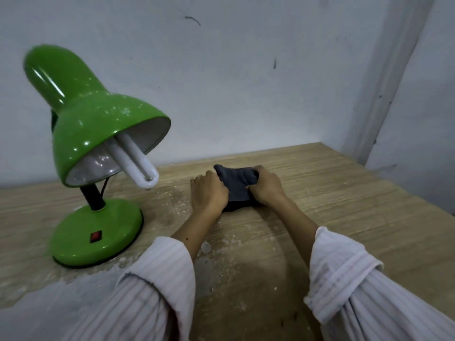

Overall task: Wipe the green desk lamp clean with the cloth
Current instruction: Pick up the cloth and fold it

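Note:
A green desk lamp (98,134) stands at the left of the wooden table. Its shade tilts toward me, speckled with white dust, and a white tube bulb (140,163) sticks out of it. Its round base (98,232) carries a red switch. A dark grey cloth (237,185) lies bunched on the table to the right of the lamp. My left hand (208,193) grips the cloth's left side. My right hand (264,187) grips its right side. Both hands rest on the table, well apart from the lamp.
White dust and crumbs (177,205) are scattered over the wooden table (344,205) between the lamp and my arms. A grey-white wall (246,82) runs close behind the table, with a corner at the right. The table's right edge (406,188) drops off.

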